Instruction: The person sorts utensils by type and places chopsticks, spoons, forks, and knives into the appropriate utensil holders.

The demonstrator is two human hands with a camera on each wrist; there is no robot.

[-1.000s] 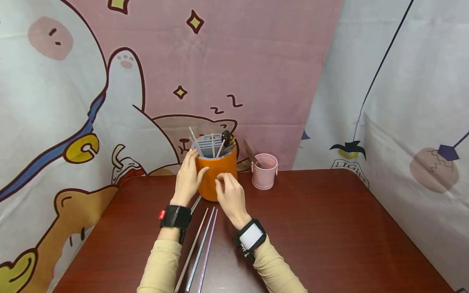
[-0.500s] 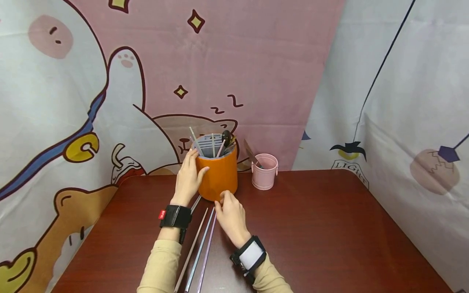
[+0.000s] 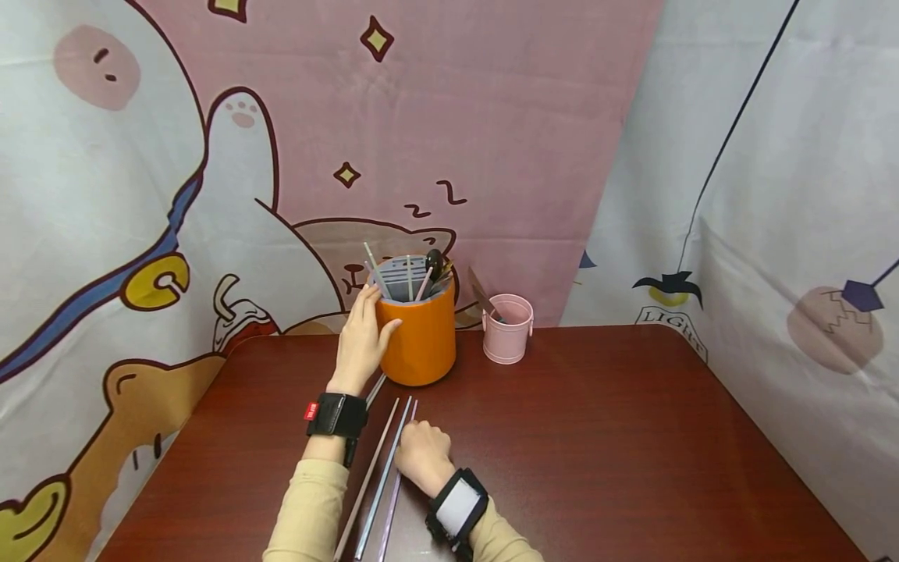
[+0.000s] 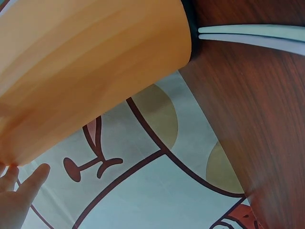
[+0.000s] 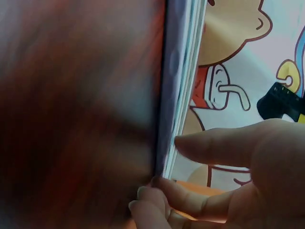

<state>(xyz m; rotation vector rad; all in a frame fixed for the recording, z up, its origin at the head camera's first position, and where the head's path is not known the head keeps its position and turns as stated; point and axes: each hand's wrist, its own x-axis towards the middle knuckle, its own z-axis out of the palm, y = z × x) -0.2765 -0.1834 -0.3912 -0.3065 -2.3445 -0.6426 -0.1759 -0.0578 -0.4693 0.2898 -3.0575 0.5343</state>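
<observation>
My left hand [image 3: 357, 343] rests against the left side of an orange cylindrical holder [image 3: 421, 343], fingers mostly straight and thumb toward its front. In the left wrist view, fingertips touch its wall. My right hand [image 3: 425, 453] lies low over the table with fingers curled, pinching the purple chopstick [image 3: 390, 519]; the right wrist view shows thumb and fingers on either side of the purple chopstick [image 5: 172, 81]. Left of it, a blue chopstick [image 3: 382, 484] and a beige chopstick [image 3: 366, 484] lie lengthwise. A pale green chopstick [image 4: 252, 31] and a lavender one [image 4: 252, 39] lie by the holder's base.
Several thin pale sticks, a dark rounded utensil head [image 3: 434, 261] and other items stand in the holder. A small pink bucket [image 3: 506, 339] with a brown-handled tool [image 3: 481, 293] stands to its right. A cartoon-print cloth [image 3: 520, 156] hangs behind the brown table [image 3: 597, 437].
My right hand has come down from the front of the holder to the table and closed at the purple chopstick. The left hand has stayed on the holder.
</observation>
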